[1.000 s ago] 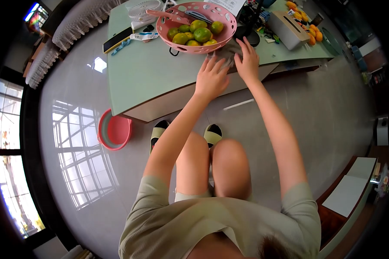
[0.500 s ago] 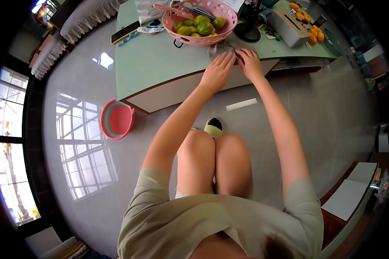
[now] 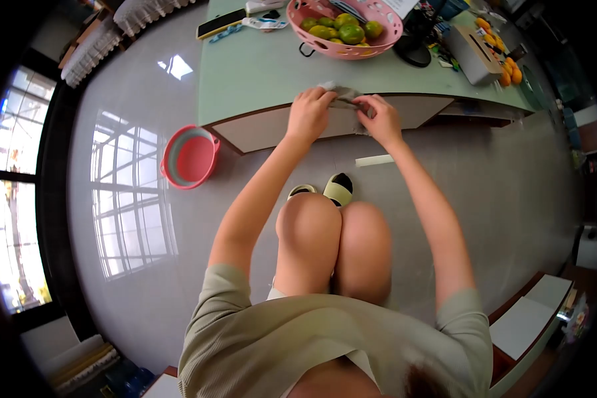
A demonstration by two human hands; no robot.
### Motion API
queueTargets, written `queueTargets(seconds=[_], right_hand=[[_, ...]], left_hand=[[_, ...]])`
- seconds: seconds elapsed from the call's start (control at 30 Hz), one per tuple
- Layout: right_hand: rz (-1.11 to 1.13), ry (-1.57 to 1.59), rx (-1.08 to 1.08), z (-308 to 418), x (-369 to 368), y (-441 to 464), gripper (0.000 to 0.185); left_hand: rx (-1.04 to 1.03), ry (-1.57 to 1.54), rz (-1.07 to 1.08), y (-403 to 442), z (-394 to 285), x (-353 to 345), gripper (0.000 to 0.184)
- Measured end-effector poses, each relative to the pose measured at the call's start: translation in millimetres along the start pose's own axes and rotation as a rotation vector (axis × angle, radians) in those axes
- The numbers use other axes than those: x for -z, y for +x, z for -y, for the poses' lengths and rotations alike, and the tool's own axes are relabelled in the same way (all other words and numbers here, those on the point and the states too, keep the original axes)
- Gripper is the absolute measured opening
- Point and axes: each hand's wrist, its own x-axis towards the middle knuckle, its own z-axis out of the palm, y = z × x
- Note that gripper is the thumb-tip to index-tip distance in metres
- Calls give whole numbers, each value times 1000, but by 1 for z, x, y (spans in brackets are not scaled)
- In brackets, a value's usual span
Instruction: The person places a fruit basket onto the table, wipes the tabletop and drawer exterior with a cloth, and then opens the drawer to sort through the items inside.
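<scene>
A crumpled grey cloth (image 3: 343, 95) is stretched between my two hands at the front edge of the pale green tabletop (image 3: 259, 79). My left hand (image 3: 310, 114) grips its left end, fingers curled over it. On the other side my right hand (image 3: 381, 119) pinches the cloth, and a bit of it hangs below the fingers. Beyond my hands stands a pink perforated basket (image 3: 378, 48) holding several green and yellowish citrus fruits (image 3: 350, 32).
Left of the table, a pink and grey basin (image 3: 191, 158) sits on the shiny floor. A grey tissue box (image 3: 474, 56) and orange fruits (image 3: 509, 73) are at the table's right. A dark tablet-like object (image 3: 221, 24) lies at the back left. A white strip (image 3: 374, 160) is on the floor.
The cloth, earlier mostly under my flat hands on the tabletop, is now held up between them at the edge. My hands have moved apart and closer to me. The view has shifted.
</scene>
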Motion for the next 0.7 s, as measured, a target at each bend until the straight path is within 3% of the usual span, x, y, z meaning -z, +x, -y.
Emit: queueTargets(seconds=[0.13, 0.3, 0.4, 0.53, 0.7], right_hand=[[20, 33, 76, 38, -35, 7, 11], [36, 154, 184, 76, -97, 27, 8], [13, 163, 306, 98, -132, 36, 9], [-3, 155, 406, 123, -172, 38, 12], [-73, 75, 604, 129, -204, 33, 19]], left_hand=[[347, -9, 14, -28, -4, 63, 16], [394, 155, -63, -65, 34, 114, 8], [336, 465, -167, -83, 65, 134, 8], [763, 466, -212, -106, 90, 137, 6], [818, 208, -519, -119, 105, 108, 12]])
